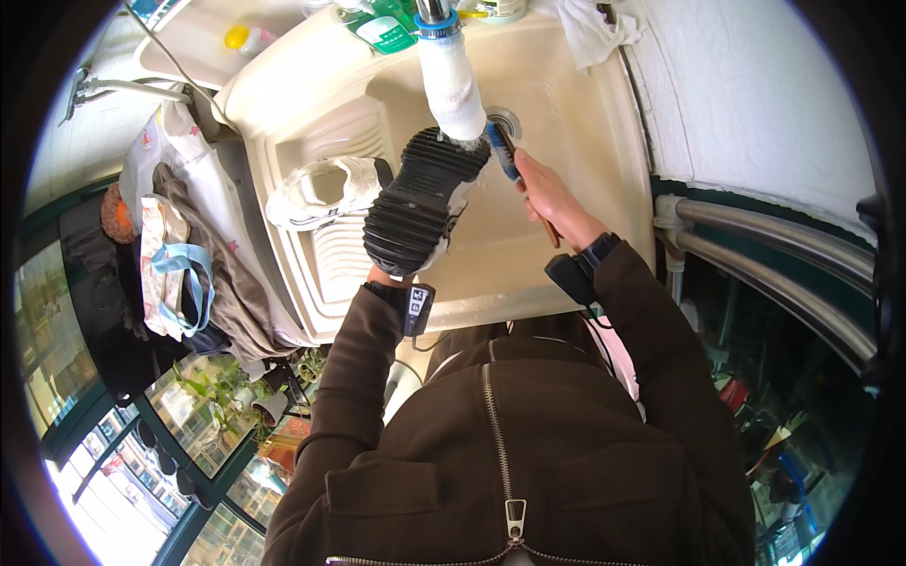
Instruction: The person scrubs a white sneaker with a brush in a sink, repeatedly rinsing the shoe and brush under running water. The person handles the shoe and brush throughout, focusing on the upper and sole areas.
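My left hand (388,274) is mostly hidden beneath a shoe (417,205) that it holds up, with the ridged black sole turned towards me. The shoe's toe or heel end meets the lower end of a white cloth sleeve (449,88) fixed to the tap (433,10), where water runs onto the sole. In my right hand (552,194) is a brush (504,152) with a wooden handle and blue bristles, just right of the shoe and near the drain (505,122). A second, white shoe (331,192) lies on the washboard (340,265) to the left.
A cream laundry sink (566,262) surrounds the work. Behind it stand a green bottle (386,32) and a white rag (591,32). Clothes and a bag with blue handles (166,265) hang at left. Metal pipes (771,233) run along the right.
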Action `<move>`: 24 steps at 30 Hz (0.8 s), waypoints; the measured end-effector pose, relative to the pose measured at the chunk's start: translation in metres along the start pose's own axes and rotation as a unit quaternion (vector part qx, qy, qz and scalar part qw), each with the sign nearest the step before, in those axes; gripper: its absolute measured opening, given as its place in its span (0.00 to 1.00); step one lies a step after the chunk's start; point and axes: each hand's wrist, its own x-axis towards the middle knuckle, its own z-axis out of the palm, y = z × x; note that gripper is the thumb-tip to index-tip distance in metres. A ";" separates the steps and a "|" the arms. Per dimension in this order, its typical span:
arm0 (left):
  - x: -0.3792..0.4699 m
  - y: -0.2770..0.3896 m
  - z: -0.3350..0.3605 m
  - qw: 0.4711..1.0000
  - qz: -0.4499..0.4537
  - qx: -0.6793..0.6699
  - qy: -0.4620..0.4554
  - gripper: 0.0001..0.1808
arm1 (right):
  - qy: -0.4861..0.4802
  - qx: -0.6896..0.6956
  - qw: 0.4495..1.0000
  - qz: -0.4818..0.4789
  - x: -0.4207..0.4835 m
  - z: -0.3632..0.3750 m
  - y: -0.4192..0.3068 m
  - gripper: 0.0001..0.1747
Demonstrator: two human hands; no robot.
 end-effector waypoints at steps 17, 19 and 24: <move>0.004 0.034 -0.001 0.965 -0.167 -0.189 -0.072 0.18 | 0.075 -0.295 0.903 -0.302 -0.003 0.011 -0.021 0.22; 0.002 0.034 -0.003 0.962 -0.171 -0.200 -0.070 0.18 | 0.131 -0.291 0.897 -0.305 -0.004 0.010 -0.026 0.22; -0.002 0.030 -0.005 0.954 -0.176 -0.235 -0.055 0.18 | -0.012 -0.290 0.920 -0.264 -0.010 0.017 -0.026 0.21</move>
